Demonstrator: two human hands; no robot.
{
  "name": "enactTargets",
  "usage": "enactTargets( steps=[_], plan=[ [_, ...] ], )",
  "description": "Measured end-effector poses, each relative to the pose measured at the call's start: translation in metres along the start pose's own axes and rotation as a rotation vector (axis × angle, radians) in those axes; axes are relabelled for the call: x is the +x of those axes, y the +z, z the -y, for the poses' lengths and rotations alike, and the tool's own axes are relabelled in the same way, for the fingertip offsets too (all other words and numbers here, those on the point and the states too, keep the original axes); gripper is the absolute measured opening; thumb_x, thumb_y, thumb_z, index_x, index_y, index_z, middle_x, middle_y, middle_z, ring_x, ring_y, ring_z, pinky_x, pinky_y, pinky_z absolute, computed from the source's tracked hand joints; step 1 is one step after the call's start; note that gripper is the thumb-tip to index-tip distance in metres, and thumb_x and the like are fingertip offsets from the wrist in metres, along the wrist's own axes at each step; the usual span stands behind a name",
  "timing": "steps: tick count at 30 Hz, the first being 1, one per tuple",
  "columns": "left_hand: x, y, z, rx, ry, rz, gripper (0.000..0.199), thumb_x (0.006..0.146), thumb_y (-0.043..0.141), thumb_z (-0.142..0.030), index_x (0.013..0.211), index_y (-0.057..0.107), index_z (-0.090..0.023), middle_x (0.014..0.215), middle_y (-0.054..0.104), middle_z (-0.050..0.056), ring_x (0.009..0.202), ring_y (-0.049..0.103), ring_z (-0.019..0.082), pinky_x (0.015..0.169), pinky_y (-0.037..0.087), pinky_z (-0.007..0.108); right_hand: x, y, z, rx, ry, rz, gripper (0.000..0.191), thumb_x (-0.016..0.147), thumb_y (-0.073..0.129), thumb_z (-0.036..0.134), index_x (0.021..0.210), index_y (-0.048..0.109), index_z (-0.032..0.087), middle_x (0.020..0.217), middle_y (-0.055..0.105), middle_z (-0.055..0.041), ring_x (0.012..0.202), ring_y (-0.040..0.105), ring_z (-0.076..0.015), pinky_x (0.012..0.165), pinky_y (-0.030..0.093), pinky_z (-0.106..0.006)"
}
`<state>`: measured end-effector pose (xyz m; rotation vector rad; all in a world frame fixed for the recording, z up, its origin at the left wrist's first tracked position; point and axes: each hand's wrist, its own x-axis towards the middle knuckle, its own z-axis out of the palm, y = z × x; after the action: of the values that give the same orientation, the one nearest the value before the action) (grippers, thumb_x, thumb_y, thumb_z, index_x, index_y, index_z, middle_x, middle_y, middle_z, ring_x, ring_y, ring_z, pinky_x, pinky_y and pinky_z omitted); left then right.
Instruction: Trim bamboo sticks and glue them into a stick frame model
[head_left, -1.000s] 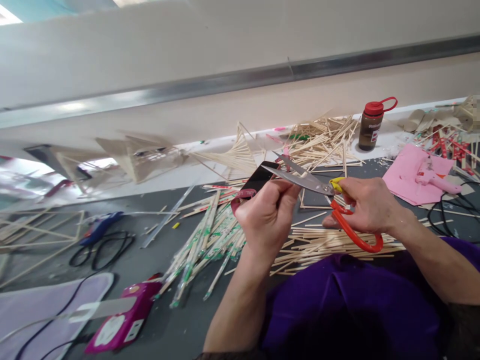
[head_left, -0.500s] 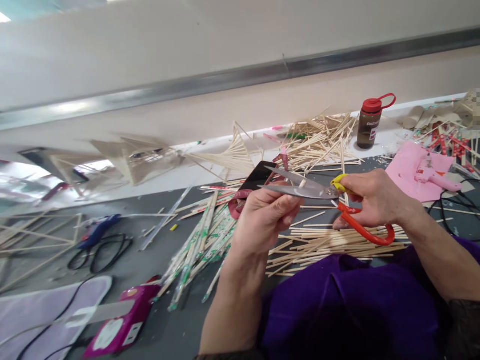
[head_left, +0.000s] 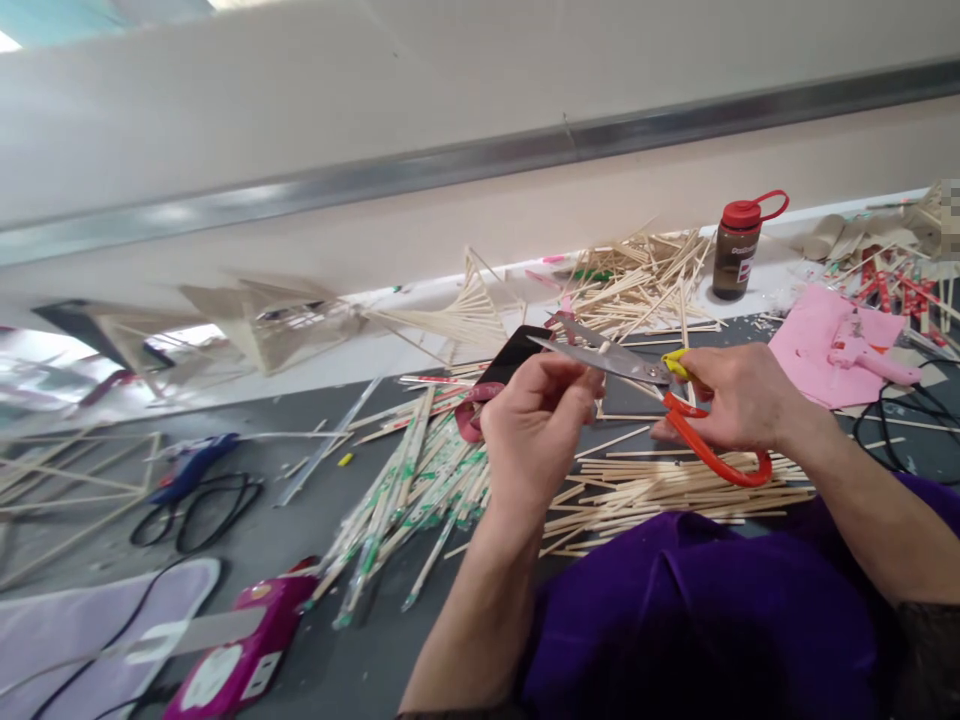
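Note:
My right hand [head_left: 746, 395] grips a pair of scissors [head_left: 634, 365] with one orange and one yellow handle. Their long metal blades point left and stand slightly apart. Just below them, my left hand [head_left: 532, 420] is closed in a pinch on a thin wooden stick [head_left: 604, 347], whose pale end shows between the blades. The rest of that stick is mostly hidden by the fingers. Beneath both hands lies a pile of bare wooden sticks [head_left: 667, 480] on the grey table [head_left: 337, 520]. Sticks in green-printed wrappers [head_left: 420, 480] lie left of my left wrist.
A red-capped bottle [head_left: 737, 250] stands at the back right, near a pink glue gun [head_left: 874, 360] on pink sheet. A black phone [head_left: 514, 355] lies behind my left hand. Leftward are a blue glue gun [head_left: 191, 470], a magenta box [head_left: 240, 640], cables and a stick frame [head_left: 146, 490].
The scissor blades have risen slightly and their gap looks a little narrower. My left hand's fingers have shifted to just under the blades, still pinching the stick.

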<state>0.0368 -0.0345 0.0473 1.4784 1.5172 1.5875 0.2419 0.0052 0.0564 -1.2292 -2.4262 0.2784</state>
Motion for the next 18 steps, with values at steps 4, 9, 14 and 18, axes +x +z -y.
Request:
enactTargets(
  steps=[4, 9, 14, 18],
  plan=[
    [-0.002, 0.000, 0.007, 0.261, 0.274, -0.121, 0.015, 0.084, 0.068, -0.032, 0.077, 0.067, -0.019, 0.064, 0.067, -0.001, 0.055, 0.057, 0.010, 0.052, 0.042, 0.020, 0.000, 0.004, 0.006, 0.013, 0.039, 0.028, 0.064, 0.075, 0.048, 0.082, 0.073, 0.058, 0.019, 0.062, 0.058, -0.0019, 0.057, 0.045, -0.0134, 0.056, 0.025, -0.027],
    [-0.004, -0.005, 0.004, 0.332, 0.404, -0.114, 0.011, 0.087, 0.067, -0.026, 0.078, 0.069, -0.019, 0.062, 0.062, -0.005, 0.054, 0.054, 0.007, 0.056, 0.040, 0.019, 0.000, 0.002, 0.004, 0.024, -0.005, 0.023, 0.066, 0.073, 0.048, 0.084, 0.069, 0.054, 0.019, 0.062, 0.056, -0.0013, 0.056, 0.042, -0.0123, 0.056, 0.024, -0.027],
    [-0.004, -0.006, 0.004, 0.095, 0.244, 0.028, 0.013, 0.087, 0.068, -0.031, 0.082, 0.069, -0.020, 0.053, 0.051, -0.007, 0.045, 0.041, 0.006, 0.046, 0.034, 0.020, 0.000, -0.003, 0.000, 0.064, -0.050, 0.024, 0.063, 0.073, 0.051, 0.081, 0.064, 0.051, 0.019, 0.057, 0.050, 0.0014, 0.052, 0.038, -0.0098, 0.053, 0.022, -0.026],
    [-0.002, -0.005, 0.003, -0.133, 0.078, 0.112, 0.020, 0.082, 0.073, -0.037, 0.075, 0.067, -0.019, 0.049, 0.047, -0.007, 0.041, 0.037, 0.006, 0.040, 0.029, 0.020, 0.001, -0.007, -0.004, 0.105, -0.084, 0.016, 0.060, 0.073, 0.056, 0.078, 0.064, 0.053, 0.019, 0.057, 0.050, 0.0025, 0.051, 0.037, -0.0087, 0.054, 0.021, -0.026]
  ],
)
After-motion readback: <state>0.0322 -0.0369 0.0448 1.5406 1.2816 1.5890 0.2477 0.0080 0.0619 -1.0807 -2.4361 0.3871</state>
